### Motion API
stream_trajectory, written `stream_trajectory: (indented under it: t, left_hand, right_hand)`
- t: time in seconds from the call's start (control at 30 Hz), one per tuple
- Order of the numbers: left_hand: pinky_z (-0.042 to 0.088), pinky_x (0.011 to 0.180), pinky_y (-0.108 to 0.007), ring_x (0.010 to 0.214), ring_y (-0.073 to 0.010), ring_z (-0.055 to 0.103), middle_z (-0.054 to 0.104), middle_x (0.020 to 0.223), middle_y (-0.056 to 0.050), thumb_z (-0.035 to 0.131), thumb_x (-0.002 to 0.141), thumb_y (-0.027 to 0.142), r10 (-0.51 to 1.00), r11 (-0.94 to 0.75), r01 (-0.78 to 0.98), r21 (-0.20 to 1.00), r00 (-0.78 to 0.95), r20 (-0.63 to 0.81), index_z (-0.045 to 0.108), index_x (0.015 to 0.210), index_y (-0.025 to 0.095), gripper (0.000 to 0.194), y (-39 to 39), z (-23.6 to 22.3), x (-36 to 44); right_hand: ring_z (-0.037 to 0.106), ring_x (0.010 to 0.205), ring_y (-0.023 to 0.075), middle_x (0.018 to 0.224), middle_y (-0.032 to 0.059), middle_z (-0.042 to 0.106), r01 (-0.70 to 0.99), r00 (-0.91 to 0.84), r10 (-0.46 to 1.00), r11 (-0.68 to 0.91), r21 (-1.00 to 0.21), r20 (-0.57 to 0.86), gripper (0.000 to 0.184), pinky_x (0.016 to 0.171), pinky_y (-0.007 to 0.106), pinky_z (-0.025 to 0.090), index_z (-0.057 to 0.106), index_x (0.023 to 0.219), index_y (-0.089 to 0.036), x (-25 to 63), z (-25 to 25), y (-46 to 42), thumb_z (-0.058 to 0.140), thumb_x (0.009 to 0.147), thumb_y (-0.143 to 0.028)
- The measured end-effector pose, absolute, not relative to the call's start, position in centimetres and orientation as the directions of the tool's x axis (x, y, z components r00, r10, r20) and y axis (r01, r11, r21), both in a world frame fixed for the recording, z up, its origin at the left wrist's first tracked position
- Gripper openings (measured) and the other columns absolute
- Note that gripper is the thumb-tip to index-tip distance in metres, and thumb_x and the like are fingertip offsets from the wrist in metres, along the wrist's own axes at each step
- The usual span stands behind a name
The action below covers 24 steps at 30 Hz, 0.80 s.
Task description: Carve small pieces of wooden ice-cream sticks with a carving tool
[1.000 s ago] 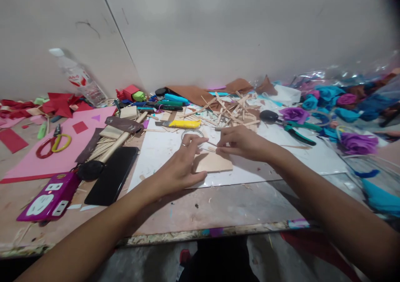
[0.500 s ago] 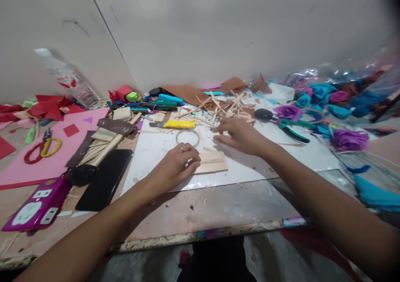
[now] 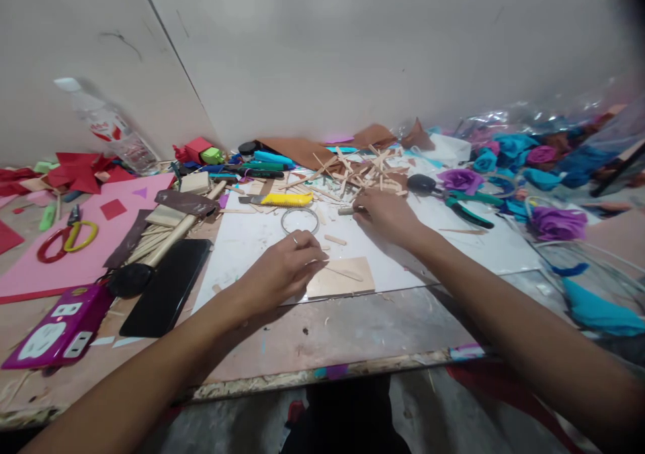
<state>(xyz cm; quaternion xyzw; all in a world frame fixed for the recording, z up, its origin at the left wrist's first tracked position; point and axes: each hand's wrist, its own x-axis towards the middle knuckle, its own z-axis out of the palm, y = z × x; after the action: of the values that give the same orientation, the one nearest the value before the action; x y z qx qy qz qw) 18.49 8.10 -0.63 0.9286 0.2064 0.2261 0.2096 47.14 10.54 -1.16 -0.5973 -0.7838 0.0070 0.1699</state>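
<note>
My left hand (image 3: 287, 269) is closed in a pinch on one end of a thin wooden craft stick (image 3: 345, 273). The stick's free end reaches across a small flat wooden board (image 3: 338, 286) at the front of a white sheet (image 3: 232, 252). Further back, my right hand (image 3: 388, 219) has its fingers closed at the end of a small, narrow greyish piece (image 3: 347, 210), whose kind I cannot make out. Between my hands lies a short stick piece (image 3: 335, 240). A clear ring (image 3: 300, 221) rests just behind my left hand, with a yellow utility knife (image 3: 287, 199) beyond it.
Cut sticks (image 3: 373, 172) are heaped behind my right hand. Green-handled pliers (image 3: 468, 212) and purple paper flowers (image 3: 558, 223) lie right. On the left are a black phone (image 3: 168, 286), a purple power strip (image 3: 60, 326), a mallet (image 3: 132, 279) and scissors (image 3: 80, 236).
My right hand has lowered and its fingers have closed at the small greyish piece. My left hand has shifted slightly, and the stick now lies at a slant across the board.
</note>
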Motion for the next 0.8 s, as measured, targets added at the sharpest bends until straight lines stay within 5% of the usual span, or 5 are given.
stream_trajectory:
  t: [0.17,0.37,0.53,0.8]
  left_hand:
    - [0.052,0.089,-0.036,0.101,-0.0217,0.064,0.064,0.111,-0.01,0.056,0.105,0.025,0.46,-0.863,0.309,0.399,0.809,0.367,0.071,0.115,0.02,0.019,6.3,0.4,18.8]
    - [0.05,0.088,-0.042,0.105,-0.0266,0.062,0.065,0.117,-0.01,0.063,0.103,0.042,0.347,-0.925,0.3,0.232,0.917,0.195,0.07,0.114,0.022,0.025,4.9,1.6,18.9]
    - [0.052,0.094,-0.044,0.113,-0.0272,0.063,0.065,0.124,-0.011,0.061,0.104,0.043,0.328,-0.927,0.277,0.254,0.927,0.183,0.067,0.122,0.022,0.029,5.1,1.6,18.9]
    - [0.053,0.108,-0.047,0.134,-0.0308,0.058,0.06,0.141,-0.016,0.065,0.103,0.042,0.321,-0.902,0.237,0.362,0.928,0.191,0.066,0.126,0.022,0.031,5.6,1.7,18.5]
  right_hand:
    - [0.062,0.089,0.0275,0.11,0.016,0.069,0.919,-0.26,0.923,0.327,-0.221,0.285,0.009,0.07,0.034,0.037,0.068,0.098,-0.017,46.9,-0.6,10.2,0.061,0.1,-0.023]
    - [0.062,0.092,0.0244,0.105,0.0114,0.07,0.853,-0.296,0.872,0.425,-0.303,0.389,0.013,0.077,0.034,0.042,0.06,0.105,-0.017,46.5,0.8,9.7,0.054,0.106,-0.029]
    - [0.053,0.07,0.0148,0.085,0.0021,0.064,0.647,-0.267,0.839,0.521,-0.556,0.475,0.012,0.067,0.031,0.039,0.059,0.098,-0.019,45.7,1.4,9.1,0.06,0.103,-0.03]
    - [0.054,0.071,0.0126,0.084,-0.0001,0.059,0.195,-0.144,0.851,0.525,-0.828,0.506,0.028,0.062,0.029,0.044,0.057,0.099,-0.02,44.8,1.3,9.1,0.067,0.101,-0.045]
